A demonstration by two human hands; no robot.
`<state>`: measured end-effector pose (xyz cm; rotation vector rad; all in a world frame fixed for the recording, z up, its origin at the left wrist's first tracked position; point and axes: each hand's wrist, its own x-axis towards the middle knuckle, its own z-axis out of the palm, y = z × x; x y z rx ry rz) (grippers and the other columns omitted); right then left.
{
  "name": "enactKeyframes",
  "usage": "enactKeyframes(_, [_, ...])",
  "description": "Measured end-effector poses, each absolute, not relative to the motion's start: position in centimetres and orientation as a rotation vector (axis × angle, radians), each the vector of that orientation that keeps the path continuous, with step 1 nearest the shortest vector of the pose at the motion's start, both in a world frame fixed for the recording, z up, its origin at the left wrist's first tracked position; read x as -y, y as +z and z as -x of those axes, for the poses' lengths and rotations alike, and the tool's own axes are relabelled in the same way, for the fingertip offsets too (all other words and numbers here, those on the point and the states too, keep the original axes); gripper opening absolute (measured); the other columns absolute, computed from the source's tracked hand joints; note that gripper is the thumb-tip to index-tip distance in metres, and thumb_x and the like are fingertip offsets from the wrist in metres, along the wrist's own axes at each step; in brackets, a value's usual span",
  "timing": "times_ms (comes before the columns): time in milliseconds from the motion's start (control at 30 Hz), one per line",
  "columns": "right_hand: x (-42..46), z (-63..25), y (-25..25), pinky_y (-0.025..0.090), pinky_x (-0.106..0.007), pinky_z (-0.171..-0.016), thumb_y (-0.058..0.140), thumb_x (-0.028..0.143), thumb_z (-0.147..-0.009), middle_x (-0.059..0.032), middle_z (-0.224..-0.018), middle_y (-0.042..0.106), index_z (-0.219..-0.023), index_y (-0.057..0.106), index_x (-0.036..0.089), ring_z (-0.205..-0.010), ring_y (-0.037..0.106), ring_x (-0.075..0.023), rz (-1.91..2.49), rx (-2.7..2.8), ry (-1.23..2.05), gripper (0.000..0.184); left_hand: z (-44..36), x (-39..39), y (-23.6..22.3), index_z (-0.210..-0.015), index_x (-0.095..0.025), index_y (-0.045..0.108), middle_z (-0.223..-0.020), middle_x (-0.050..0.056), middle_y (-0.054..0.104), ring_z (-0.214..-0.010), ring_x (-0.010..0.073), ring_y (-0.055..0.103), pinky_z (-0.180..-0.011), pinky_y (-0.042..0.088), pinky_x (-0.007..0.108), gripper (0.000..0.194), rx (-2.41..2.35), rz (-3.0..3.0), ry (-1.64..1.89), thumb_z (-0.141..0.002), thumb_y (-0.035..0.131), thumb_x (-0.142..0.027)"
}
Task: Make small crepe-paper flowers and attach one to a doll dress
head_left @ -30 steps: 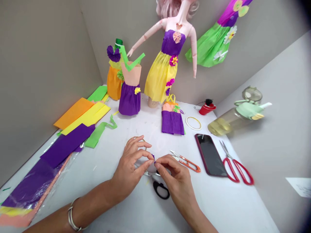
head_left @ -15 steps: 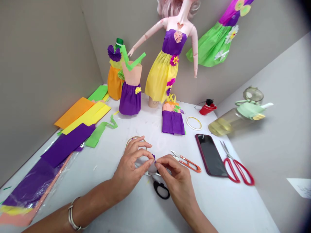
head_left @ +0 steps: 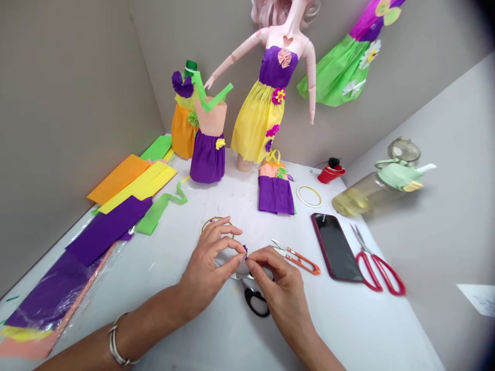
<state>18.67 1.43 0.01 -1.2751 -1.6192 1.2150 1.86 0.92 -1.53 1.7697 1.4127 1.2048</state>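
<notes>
Between my fingertips is a tiny piece of purple paper (head_left: 245, 250), mostly covered by the fingers. My left hand (head_left: 214, 260) pinches it with thumb and forefinger, the other fingers raised and spread. From the other side, my right hand (head_left: 280, 281) pinches the same piece with thumb and forefinger. Black-handled scissors (head_left: 257, 302) lie below the hands, their blades partly hidden. Just right of my right hand are orange thread snips (head_left: 303, 262). A round ring of tape (head_left: 216, 220) shows behind my left fingers.
Coloured paper sheets (head_left: 108, 221) run along the left edge. A doll (head_left: 278, 67) and small paper dresses (head_left: 208, 154) stand at the back, with a flat purple dress (head_left: 276, 195) before them. To the right are a phone (head_left: 336, 247), red scissors (head_left: 379, 268), a bottle (head_left: 359, 193) and a red bucket (head_left: 330, 173).
Almost nothing differs. Both hands keep their pinch on the small purple paper, with only a very slight shift of the fingertips and the view.
</notes>
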Motion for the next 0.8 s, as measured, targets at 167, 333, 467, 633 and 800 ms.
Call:
enactKeyframes(167, [-1.51,-18.71,-0.19,0.041,-0.027,-0.066,0.061,0.025,-0.088,-0.0001,-0.076,0.061,-0.078,0.068,0.021,-0.073,0.055,-0.0156,1.279,1.582,1.214,0.012,-1.88,-0.84,-1.48,-0.082,-0.023,0.062,-0.114,0.005,0.061,-0.134,0.0268,0.039,-0.111,0.032,0.053,0.008,-1.414,-1.801,1.254,-0.087,0.060,-0.017])
enactKeyframes(333, [-1.49,-18.78,-0.18,0.041,-0.028,-0.066,0.060,0.024,-0.089,-0.0002,-0.076,0.061,-0.079,0.068,0.022,-0.073,0.055,-0.0157,1.275,1.613,1.172,0.012,-1.94,-0.76,-1.55,-0.083,-0.023,0.064,-0.113,0.005,0.061,-0.134,0.0274,0.038,-0.111,0.032,0.053,0.009,-1.412,-1.873,1.241,-0.086,0.061,-0.016])
enactKeyframes(467, [-1.32,-18.72,0.05,0.042,-0.028,-0.066,0.058,0.021,-0.090,-0.0007,-0.077,0.061,-0.080,0.066,0.021,-0.072,0.056,-0.0158,1.264,1.690,1.078,0.013,-1.92,-0.78,-1.41,-0.083,-0.023,0.064,-0.113,0.005,0.061,-0.134,0.0274,0.039,-0.111,0.033,0.052,0.009,-1.432,-1.877,1.216,-0.086,0.060,-0.015])
enactKeyframes(633, [-1.13,-18.70,0.07,0.043,-0.029,-0.067,0.056,0.018,-0.091,-0.0022,-0.079,0.062,-0.082,0.065,0.021,-0.073,0.057,-0.0170,1.256,1.761,0.975,0.013,-1.88,-0.83,-1.33,-0.083,-0.024,0.064,-0.113,0.005,0.062,-0.134,0.0276,0.039,-0.111,0.034,0.052,0.010,-1.442,-1.885,1.201,-0.086,0.060,-0.016])
enactKeyframes(800, [-1.03,-18.64,-0.12,0.044,-0.029,-0.067,0.055,0.016,-0.091,-0.0031,-0.080,0.063,-0.084,0.066,0.021,-0.074,0.058,-0.0173,1.221,1.824,0.876,0.013,-1.87,-0.83,-1.35,-0.082,-0.024,0.064,-0.114,0.005,0.062,-0.134,0.0265,0.038,-0.112,0.033,0.050,0.012,-1.446,-1.889,1.189,-0.087,0.058,-0.015])
